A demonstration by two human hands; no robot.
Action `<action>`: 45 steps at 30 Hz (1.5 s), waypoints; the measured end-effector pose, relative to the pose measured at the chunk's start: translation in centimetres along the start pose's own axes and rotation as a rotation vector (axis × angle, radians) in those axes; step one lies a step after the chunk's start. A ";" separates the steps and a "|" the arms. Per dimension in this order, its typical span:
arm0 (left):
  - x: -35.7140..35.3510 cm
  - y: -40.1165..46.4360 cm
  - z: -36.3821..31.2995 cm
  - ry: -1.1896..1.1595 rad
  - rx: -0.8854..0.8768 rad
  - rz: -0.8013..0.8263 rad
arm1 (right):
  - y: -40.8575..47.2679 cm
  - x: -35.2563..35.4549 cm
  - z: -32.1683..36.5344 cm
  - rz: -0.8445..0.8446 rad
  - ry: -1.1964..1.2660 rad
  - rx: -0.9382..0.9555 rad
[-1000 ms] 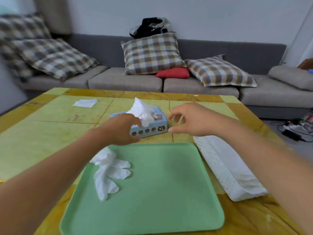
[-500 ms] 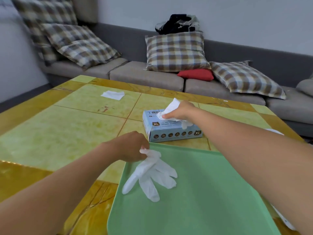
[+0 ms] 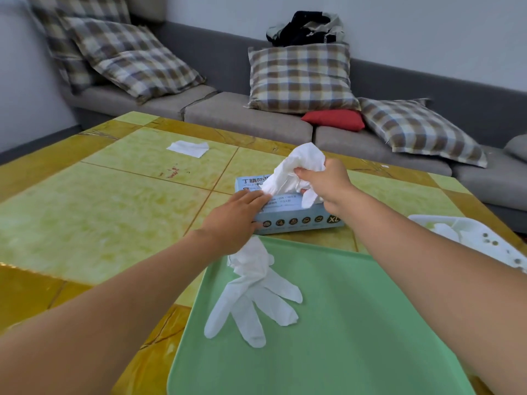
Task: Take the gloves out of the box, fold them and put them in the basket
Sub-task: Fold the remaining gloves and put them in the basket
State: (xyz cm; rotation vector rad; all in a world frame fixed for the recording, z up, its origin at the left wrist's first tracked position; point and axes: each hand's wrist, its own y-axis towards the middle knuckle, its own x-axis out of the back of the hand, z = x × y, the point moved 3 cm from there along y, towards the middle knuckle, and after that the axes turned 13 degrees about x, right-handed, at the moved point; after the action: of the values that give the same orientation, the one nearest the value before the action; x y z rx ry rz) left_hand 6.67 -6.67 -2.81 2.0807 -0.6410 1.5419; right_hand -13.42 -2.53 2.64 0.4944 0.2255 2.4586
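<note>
— Pulling a glove (image 3: 296, 169) out of the box (image 3: 296, 220), is that the step?

— I'd say so. The right hand (image 3: 328, 185) has fingers and thumb curled round a crumpled white wad of it, lifted above the slot, with a tail trailing down into the opening — so it isn't free yet.

— And the left hand (image 3: 236, 220)?

— Laid on the box's near left end, fingers fairly straight and together, gripping nothing. My guess is it pins the light carton down so the tug draws out the glove and not the whole box.

— Where's the other glove (image 3: 256, 292)?

— Flat on the green tray (image 3: 370, 323), near its far left corner, cuff bunched just below the left wrist, fingers splayed toward the camera. Nobody touches it, and it's unfolded.

— How do they look?

— Thin, white, limp; the held one is wrinkled into a ball, so it will likely need smoothing before any fold.

— The basket (image 3: 484, 238)?

— White, perforated, at the table's right edge, well apart from the box. Something white lies inside; I cannot tell what.
</note>
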 end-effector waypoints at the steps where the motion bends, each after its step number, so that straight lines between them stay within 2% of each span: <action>1: 0.1 0.0 0.0 0.021 -0.005 0.004 | -0.2 0.1 0.1 -0.014 0.059 -0.001; 7: 0.3 0.1 0.0 0.015 -0.006 0.004 | -0.5 1.0 -1.0 -0.112 0.320 -0.089; 12: 0.6 0.4 -0.1 0.068 0.002 -0.025 | -1.4 0.9 -0.5 -0.157 0.484 0.037; 15: 0.4 0.6 0.0 0.152 0.015 -0.025 | -0.7 1.8 1.2 -0.080 0.664 0.108; 19: -0.4 0.4 0.4 0.201 0.020 0.004 | 0.5 3.8 4.4 0.013 0.619 0.241; 25: -0.2 1.2 1.2 0.058 -0.011 0.079 | -1.2 6.6 8.2 0.202 0.694 0.330; 28: 2.1 0.0 1.4 -0.210 0.029 0.091 | -5.8 6.3 6.9 0.363 0.565 0.290; 30: 2.9 -0.9 1.7 -0.353 0.017 0.107 | -10.0 4.1 4.4 0.478 0.152 0.348; 32: 2.5 -1.9 2.0 -0.210 -0.040 0.134 | -13.3 0.3 0.8 0.692 -0.392 0.435; 33: 1.9 -2.5 2.1 -0.113 -0.071 0.150 | -14.5 -1.0 -0.6 0.712 -0.551 0.438; 34: 1.6 -3.1 1.7 -0.032 -0.093 0.156 | -15.4 -1.5 -1.2 0.672 -0.604 0.435; 36: 1.4 -4.2 1.2 0.012 -0.134 0.115 | -16.0 -1.2 -0.8 0.599 -0.509 0.371; 38: 2.5 -5.3 0.3 -0.125 -0.143 0.106 | -15.9 0.6 0.2 0.624 -0.315 0.257; 40: 3.5 -6.3 -0.3 -0.308 -0.133 0.193 | -15.1 3.2 1.6 0.572 -0.153 0.207; 42: 3.5 -6.9 -0.9 -0.306 -0.177 0.288 | -14.2 5.2 2.1 0.388 -0.227 0.185; 43: 3.0 -7.0 -1.1 -0.282 -0.190 0.324 | -13.9 5.5 1.8 0.365 -0.344 0.154; 45: 1.9 -6.9 -1.2 -0.275 -0.169 0.379 | -14.3 3.9 0.7 0.478 -0.501 0.056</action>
State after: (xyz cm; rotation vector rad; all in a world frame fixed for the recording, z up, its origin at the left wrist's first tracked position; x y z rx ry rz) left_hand 10.51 -0.67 -1.35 2.1441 -1.2832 1.3359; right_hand -8.34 11.25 0.48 1.2878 -0.0405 2.6735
